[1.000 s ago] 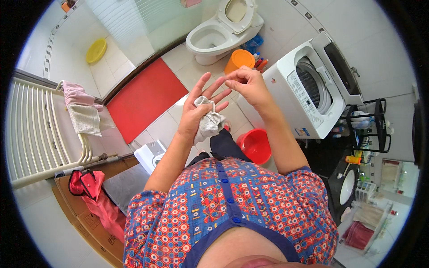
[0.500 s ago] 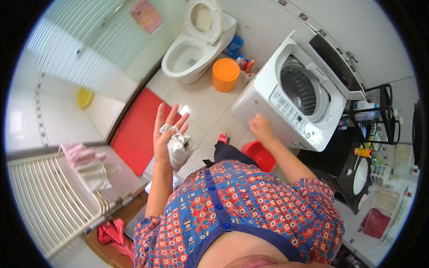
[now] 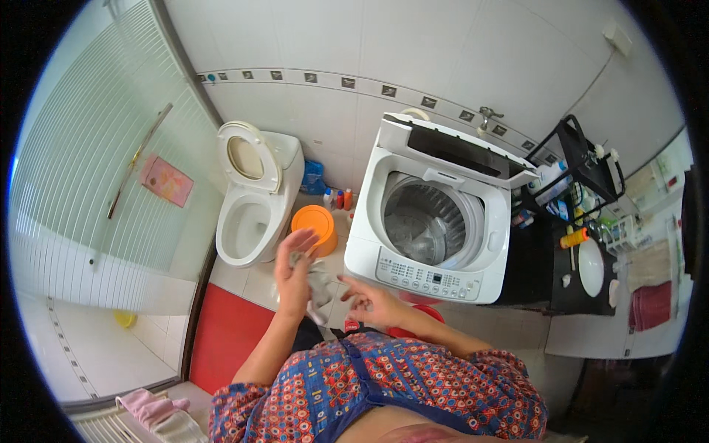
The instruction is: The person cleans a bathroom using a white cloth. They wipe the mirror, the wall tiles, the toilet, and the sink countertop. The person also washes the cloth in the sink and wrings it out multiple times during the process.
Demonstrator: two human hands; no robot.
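Observation:
My left hand (image 3: 293,279) is raised in front of my body, closed on a crumpled whitish-grey cloth (image 3: 320,289) that hangs from it. Whether the cloth is a sock or a rag I cannot make out. Just right of the cloth is my right hand (image 3: 369,301), its fingers apart and curved, with nothing seen in them. Beyond my hands stands a white top-loading washing machine (image 3: 363,247) with its lid (image 3: 459,151) raised. The ribbed metal drum (image 3: 421,221) shows inside, with something pale and shiny at its bottom.
An orange lidded bucket (image 3: 314,220) stands beside the toilet (image 3: 238,235), whose lid is up. A red basin (image 3: 419,319) is partly behind my right arm. Left lies a red mat (image 3: 229,336) by the glass shower door (image 3: 111,148). A black rack (image 3: 580,166) and sink (image 3: 591,267) are at right.
My view has swung toward the washing machine, now nearer the middle. My right hand, earlier closed and apart by the machine, has come in beside the cloth and its fingers have spread.

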